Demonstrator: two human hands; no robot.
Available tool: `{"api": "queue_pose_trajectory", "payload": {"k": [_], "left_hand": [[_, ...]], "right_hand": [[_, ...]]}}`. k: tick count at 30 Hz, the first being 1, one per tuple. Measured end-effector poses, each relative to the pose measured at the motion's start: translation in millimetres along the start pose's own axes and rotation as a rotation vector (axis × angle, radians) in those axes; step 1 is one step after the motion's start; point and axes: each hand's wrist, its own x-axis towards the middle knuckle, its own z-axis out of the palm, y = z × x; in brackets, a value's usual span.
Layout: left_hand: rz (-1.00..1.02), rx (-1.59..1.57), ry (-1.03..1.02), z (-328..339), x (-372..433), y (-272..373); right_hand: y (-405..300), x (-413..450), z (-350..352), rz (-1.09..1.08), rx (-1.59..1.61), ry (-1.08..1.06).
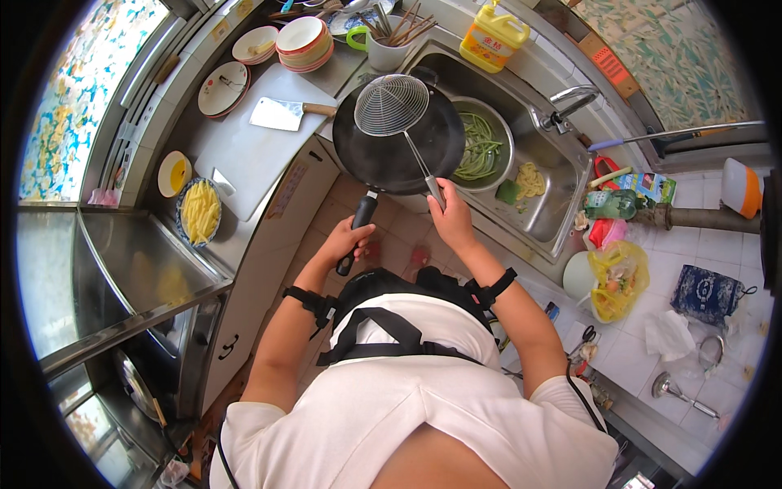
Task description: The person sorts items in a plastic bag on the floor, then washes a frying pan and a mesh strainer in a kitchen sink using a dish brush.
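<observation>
My left hand point(346, 238) grips the black handle of a dark wok point(366, 162), which is held between the counter corner and the sink. In my right hand point(451, 214) is the grey handle of a wire skimmer point(392, 104); its round mesh head lies over the wok's far part. No food shows in the wok. Just right of the wok, partly covered by its edge, a metal basin point(508, 131) of long green beans point(479, 147) stands in the steel sink point(553, 226).
A cleaver point(278, 114) lies on a white cutting board point(244, 150). Left of it are a bowl of yellow strips point(200, 213) and stacked bowls point(302, 46) farther back. The faucet point(565, 107) overhangs the sink. A yellow detergent jug point(493, 38) stands behind; a yellow waste bag point(618, 281) sits right.
</observation>
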Motion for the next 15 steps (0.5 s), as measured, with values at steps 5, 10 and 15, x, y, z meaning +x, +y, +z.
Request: {"api": "queue_pose_trajectory", "payload": {"k": [5, 10, 15], "left_hand": [[-0.013, -0.053, -0.005, -2, 1, -2], [0.004, -0.007, -0.014, -6, 5, -7], [0.016, 0.027, -0.013, -9, 8, -11]], "right_hand": [[1, -7, -1, -0.062, -0.03, -0.043], [-4, -15, -13, -0.085, 0.065, 0.005], [-9, -13, -16, -0.105, 0.118, 0.04]]}}
